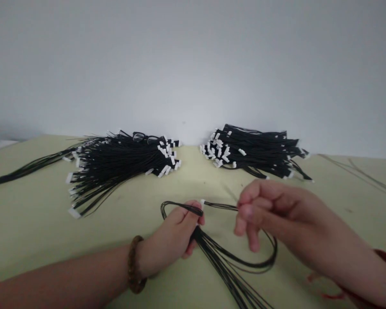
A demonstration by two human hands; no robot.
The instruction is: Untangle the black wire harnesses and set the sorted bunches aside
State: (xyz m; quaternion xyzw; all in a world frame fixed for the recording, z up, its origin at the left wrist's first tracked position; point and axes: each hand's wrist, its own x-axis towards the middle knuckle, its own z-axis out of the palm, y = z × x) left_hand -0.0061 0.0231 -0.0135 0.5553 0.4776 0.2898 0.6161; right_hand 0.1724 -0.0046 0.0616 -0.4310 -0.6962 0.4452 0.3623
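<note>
My left hand (183,227) is closed round a bundle of thin black cables (223,266), just below the middle of the view. A white connector (202,201) pokes out above its thumb. One small cable loop bends over the back of this hand, and the loose strands fan out toward the bottom edge. To the right, my right hand (263,212) is slightly blurred, its thumb and index finger pinched together where a black cable (220,206) from the connector meets the fingertips. This cable passes behind the hand and seems to curve back as a larger loop (273,251).
Two heaps of black cables with white connectors, a left pile (125,156) and a right pile (254,150), lie at the back of the pale yellow table (131,227). Eyeglasses (146,138) rest on the left pile. A grey wall (193,64) rises behind. Loose wires (360,169) lie far right.
</note>
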